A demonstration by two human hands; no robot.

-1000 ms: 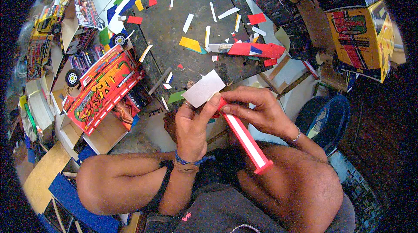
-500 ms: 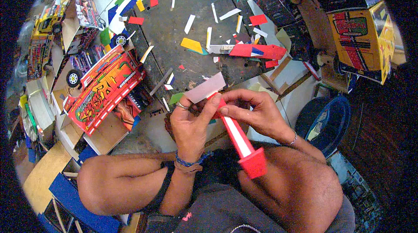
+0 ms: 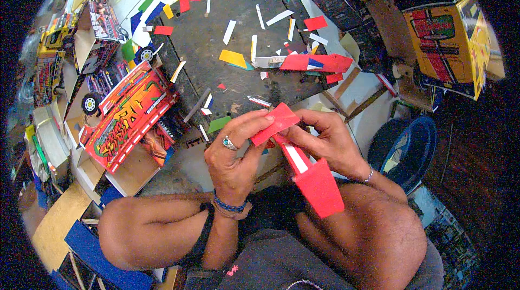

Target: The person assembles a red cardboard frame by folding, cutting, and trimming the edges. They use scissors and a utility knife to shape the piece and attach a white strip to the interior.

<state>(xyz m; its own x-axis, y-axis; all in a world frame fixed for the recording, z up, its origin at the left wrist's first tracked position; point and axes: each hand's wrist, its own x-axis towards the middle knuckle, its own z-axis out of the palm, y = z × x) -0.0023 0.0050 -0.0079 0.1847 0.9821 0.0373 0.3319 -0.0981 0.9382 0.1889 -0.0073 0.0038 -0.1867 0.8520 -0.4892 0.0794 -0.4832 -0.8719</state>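
Both hands pinch the red strip (image 3: 303,160) at its upper end — left hand (image 3: 235,152) and right hand (image 3: 330,144) side by side — its long axis running down-right toward the knee

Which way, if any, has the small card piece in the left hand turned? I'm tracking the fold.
Yes: the card piece flipped from white to red, staying below the dark board.
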